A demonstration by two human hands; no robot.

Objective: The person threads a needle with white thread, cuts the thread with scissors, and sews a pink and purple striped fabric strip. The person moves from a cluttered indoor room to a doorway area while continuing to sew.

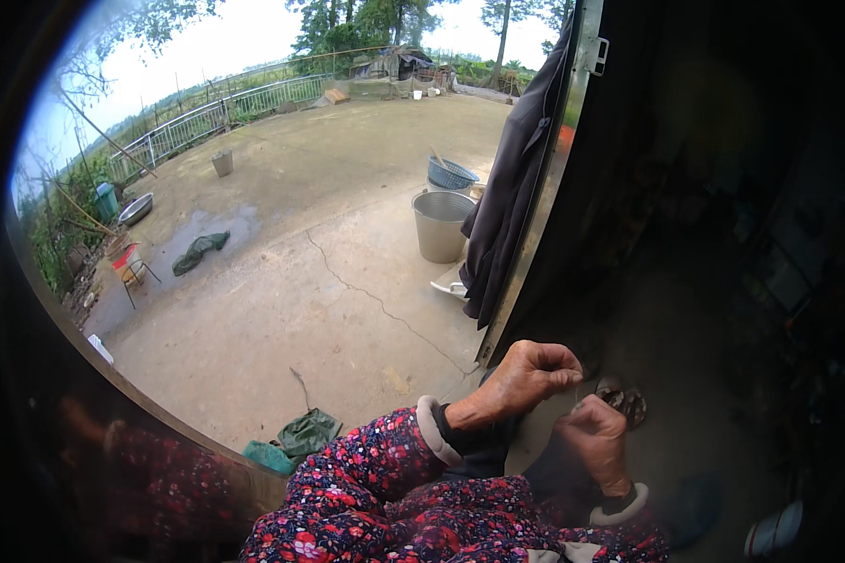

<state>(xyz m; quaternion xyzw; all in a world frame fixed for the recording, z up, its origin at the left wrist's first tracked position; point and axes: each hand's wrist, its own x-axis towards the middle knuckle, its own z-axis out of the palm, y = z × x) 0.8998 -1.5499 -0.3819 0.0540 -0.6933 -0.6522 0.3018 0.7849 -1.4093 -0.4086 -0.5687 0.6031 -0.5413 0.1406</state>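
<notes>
My left hand is raised over my lap, thumb and index finger pinched together. Just below and to its right, my right hand has its fingers closed in the same way. A very thin pale strand spans the small gap between the two pinches; its ends are hidden by the fingers. Flowered sleeves with pale cuffs cover both forearms. Beyond my hands, a patterned shoe shows on the dark floor.
A metal door frame with a dark garment hanging by it stands ahead. Outside are a large bucket, a blue basket, a dark green cloth or sack and a chair. Green sheeting lies near the threshold.
</notes>
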